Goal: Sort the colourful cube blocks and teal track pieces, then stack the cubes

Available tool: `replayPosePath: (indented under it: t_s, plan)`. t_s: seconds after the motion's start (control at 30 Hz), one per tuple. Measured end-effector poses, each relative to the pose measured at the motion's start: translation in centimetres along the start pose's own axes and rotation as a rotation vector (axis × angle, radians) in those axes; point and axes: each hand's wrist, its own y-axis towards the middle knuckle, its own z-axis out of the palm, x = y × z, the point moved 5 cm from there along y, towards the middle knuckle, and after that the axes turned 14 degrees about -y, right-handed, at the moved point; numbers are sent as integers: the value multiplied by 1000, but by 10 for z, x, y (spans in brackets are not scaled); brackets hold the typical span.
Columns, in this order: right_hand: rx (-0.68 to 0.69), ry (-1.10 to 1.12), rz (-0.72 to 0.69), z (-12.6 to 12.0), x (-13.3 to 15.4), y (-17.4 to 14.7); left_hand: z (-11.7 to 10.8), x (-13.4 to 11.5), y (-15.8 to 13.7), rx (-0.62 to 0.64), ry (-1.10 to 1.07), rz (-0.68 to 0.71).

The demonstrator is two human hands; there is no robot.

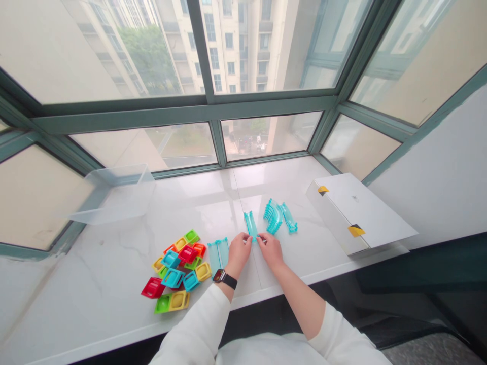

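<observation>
A straight, translucent teal track piece (250, 223) lies on the white sill, pointing away from me. My left hand (239, 251) pinches its near left corner, and my right hand (271, 249) pinches the near right corner. My fingertips partly hide that end. Right of it are a stack of curved teal track pieces (272, 217) and a separate teal track piece (289, 218). Beside my left wrist, more straight teal track pieces (218, 256) lie side by side, partly covered by my hand.
A pile of red, yellow, green and blue plastic blocks (174, 277) lies at left. Behind it stands a clear plastic bin (114, 205) by the window. A white box (361, 208) with yellow-black tabs sits at right. The sill's front edge (262, 293) runs beneath my forearms.
</observation>
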Motion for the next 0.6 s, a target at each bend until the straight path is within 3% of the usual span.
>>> replayPosePath:
  t_s: [0.6]
  plan:
    - [-4,48,18,2,-2,-1,-1,-3,-3,-1,-5,-1]
